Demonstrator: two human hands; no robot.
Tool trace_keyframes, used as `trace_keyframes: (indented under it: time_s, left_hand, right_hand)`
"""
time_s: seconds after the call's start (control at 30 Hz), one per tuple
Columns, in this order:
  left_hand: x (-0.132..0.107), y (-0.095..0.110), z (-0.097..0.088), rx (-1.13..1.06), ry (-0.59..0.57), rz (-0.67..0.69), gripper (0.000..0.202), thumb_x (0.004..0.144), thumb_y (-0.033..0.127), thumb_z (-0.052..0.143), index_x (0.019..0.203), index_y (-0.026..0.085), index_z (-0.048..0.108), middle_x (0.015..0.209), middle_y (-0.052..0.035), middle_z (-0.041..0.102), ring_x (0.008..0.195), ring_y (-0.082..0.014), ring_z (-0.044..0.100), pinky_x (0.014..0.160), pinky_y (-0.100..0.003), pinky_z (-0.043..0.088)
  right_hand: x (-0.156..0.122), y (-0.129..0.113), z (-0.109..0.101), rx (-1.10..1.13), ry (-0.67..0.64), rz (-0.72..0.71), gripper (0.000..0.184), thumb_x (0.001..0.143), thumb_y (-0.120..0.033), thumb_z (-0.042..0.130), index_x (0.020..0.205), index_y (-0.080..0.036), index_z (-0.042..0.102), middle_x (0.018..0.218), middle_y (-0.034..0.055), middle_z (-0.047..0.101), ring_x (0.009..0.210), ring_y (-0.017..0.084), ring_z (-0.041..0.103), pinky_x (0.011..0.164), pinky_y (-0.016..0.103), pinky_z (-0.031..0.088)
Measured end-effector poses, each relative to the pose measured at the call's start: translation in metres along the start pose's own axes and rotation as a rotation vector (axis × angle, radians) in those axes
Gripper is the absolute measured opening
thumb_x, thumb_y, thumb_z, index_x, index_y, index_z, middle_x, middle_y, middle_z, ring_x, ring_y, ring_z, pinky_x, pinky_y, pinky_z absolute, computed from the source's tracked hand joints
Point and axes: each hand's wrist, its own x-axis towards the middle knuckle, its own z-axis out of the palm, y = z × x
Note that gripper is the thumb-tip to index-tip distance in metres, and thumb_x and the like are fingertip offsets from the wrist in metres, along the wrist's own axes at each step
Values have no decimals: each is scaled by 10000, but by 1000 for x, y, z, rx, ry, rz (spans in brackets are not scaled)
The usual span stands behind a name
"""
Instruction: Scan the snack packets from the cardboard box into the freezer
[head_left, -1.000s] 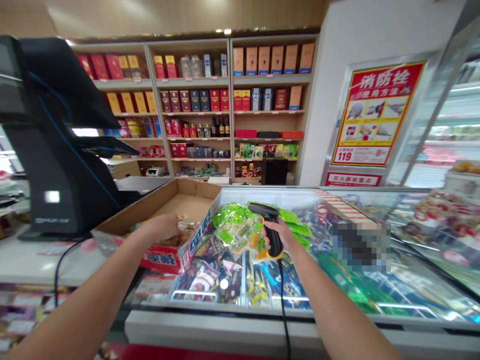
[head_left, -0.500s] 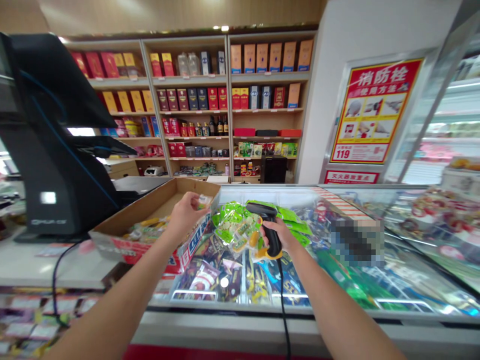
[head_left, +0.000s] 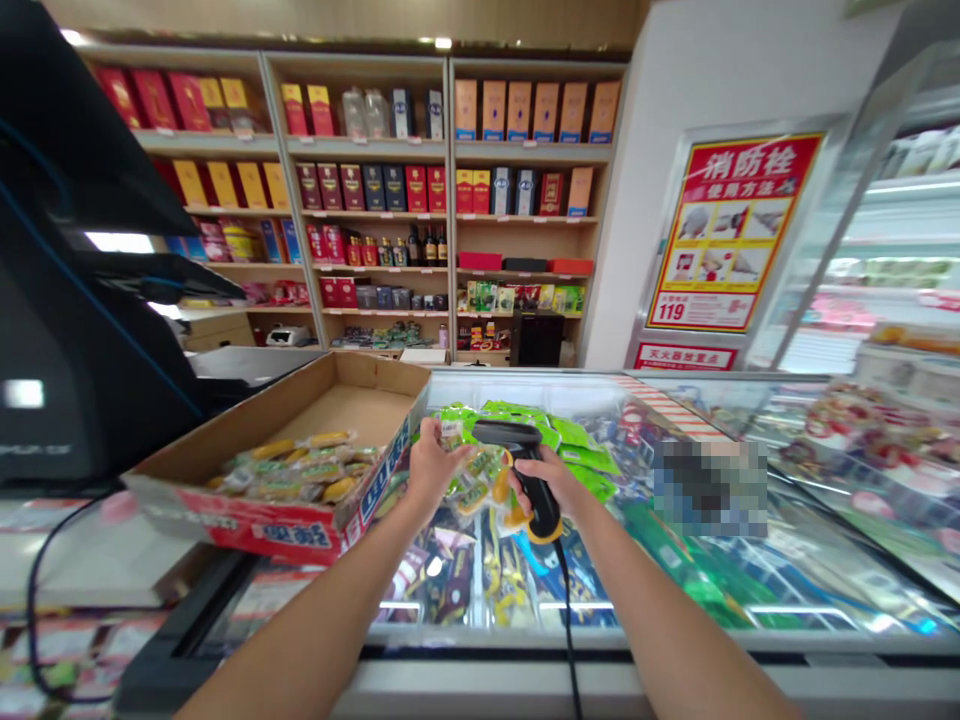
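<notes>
My right hand [head_left: 553, 478] is wrapped round the grip of a black and yellow barcode scanner [head_left: 541, 500], its head pointing left. Just left of that head, my left hand [head_left: 433, 468] pinches a small clear snack packet [head_left: 451, 430] with a white label, partly hidden by the fingers. Beneath both hands, several similar packets [head_left: 472, 495] with yellowish food lie on the glass top, beside bright green bags [head_left: 589, 445]. To the left, an open cardboard box [head_left: 281, 535] holds a pile of the same kind of packets [head_left: 300, 468].
A glass-topped freezer [head_left: 420, 640] full of colourful packs spans the front. The scanner's cable [head_left: 568, 620] runs down towards me. At left stands a black checkout terminal [head_left: 67, 330]; a blurred-out item [head_left: 709, 488] lies at right. Stocked shelves [head_left: 375, 210] line the back.
My left hand has moved right with the packet, from above the box's edge to beside the scanner. The scanner has turned slightly in my right hand. The view has shifted a little.
</notes>
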Motion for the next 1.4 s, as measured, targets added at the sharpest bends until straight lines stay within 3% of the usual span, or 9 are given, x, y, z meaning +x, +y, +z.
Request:
trace_keyframes:
  time_s: [0.43, 0.9, 1.1, 1.27, 1.4]
  left_hand:
    - [-1, 2, 0, 181, -39, 20, 411, 653, 316, 777, 857, 235, 429, 659, 69, 547, 637, -141, 596, 612, -231, 400]
    - [-4, 1, 1, 115, -64, 45, 416, 645, 315, 790, 901, 225, 474, 722, 47, 602, 660, -140, 609, 622, -233, 419]
    - [-9, 13, 7, 53, -142, 109, 397, 634, 280, 809, 915, 204, 540, 799, 14, 655, 734, -155, 632, 704, -264, 468]
    - [-7, 23, 19, 109, -248, 139, 402, 704, 263, 769, 1054, 198, 582, 831, -9, 673, 792, -175, 649, 754, -297, 486]
    - [-5, 21, 26, 208, -272, 241, 514, 709, 238, 775, 1174, 203, 559, 1063, -71, 672, 1034, -223, 632, 922, -358, 477]
  right_hand:
    - [3, 4, -1, -35, -49, 4, 288, 698, -393, 695, 809, -158, 570, 544, -13, 604, 348, 112, 533, 337, 215, 455]
    - [4, 5, -2, -32, -26, -12, 318, 694, -404, 700, 852, -153, 586, 540, -15, 607, 336, 111, 521, 334, 219, 446]
    - [3, -2, -10, 59, 100, -48, 310, 705, -393, 700, 893, -168, 599, 565, -23, 616, 370, 111, 538, 350, 215, 446]
    - [5, -8, -22, 201, 232, -115, 308, 680, -392, 718, 871, -181, 599, 569, -30, 619, 379, 101, 529, 351, 204, 445]
    - [7, -7, -29, 241, 250, -124, 289, 685, -394, 722, 847, -189, 599, 568, -34, 614, 376, 102, 523, 346, 213, 451]
